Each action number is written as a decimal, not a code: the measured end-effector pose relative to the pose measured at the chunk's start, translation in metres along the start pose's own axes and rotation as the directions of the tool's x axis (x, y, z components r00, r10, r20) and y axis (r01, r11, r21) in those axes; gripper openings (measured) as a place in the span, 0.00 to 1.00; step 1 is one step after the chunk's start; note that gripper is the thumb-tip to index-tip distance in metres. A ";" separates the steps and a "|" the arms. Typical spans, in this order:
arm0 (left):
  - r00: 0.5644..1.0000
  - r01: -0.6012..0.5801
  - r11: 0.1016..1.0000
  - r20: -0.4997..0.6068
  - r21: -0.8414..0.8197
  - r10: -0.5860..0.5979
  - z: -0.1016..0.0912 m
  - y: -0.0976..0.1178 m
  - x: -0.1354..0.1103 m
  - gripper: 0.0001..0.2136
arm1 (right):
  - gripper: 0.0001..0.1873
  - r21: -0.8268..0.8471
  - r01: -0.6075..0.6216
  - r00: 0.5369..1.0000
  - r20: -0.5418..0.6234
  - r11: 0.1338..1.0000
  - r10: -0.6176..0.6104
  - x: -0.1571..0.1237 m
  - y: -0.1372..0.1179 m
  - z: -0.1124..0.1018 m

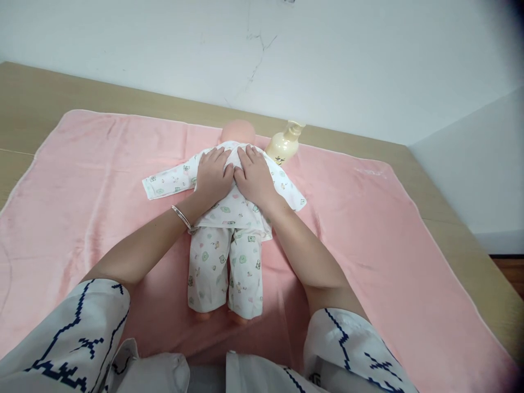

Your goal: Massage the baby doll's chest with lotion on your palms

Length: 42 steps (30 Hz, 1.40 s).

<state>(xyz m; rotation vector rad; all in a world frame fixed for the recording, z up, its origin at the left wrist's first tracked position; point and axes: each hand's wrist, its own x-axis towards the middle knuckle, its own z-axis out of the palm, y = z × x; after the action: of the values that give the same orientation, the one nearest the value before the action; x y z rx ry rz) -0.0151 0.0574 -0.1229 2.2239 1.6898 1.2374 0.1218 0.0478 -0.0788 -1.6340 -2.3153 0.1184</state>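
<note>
A baby doll (238,132) in a white printed top (229,210) and matching trousers (208,267) lies with its head away from me; only the rounded, hairless head shows, no face. My left hand (215,173) rests flat on the upper left of the top, fingers extended toward the head. Beside it, my right hand (256,176) lies flat on the upper right, the two thumbs nearly meeting in the middle. Both sleeves of the top spread out sideways. The doll's feet just peek out below the trouser hems.
Under the doll spreads a pink blanket (352,251) over a wooden table (442,213). A cream-coloured bottle or vase (284,143) leans near the doll's head, to the right. Behind the table rises a cracked white wall (164,49).
</note>
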 end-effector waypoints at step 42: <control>0.993 0.021 0.997 -0.118 0.077 -0.012 -0.016 0.015 -0.018 0.09 | 0.28 -0.198 -0.083 0.996 0.024 0.977 0.090 -0.032 -0.036 -0.017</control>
<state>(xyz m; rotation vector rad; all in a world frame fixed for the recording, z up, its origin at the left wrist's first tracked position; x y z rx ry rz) -0.0147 0.0306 -0.1141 2.2163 1.8251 1.3451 0.1040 0.0033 -0.0600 -1.8410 -2.3445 -0.0693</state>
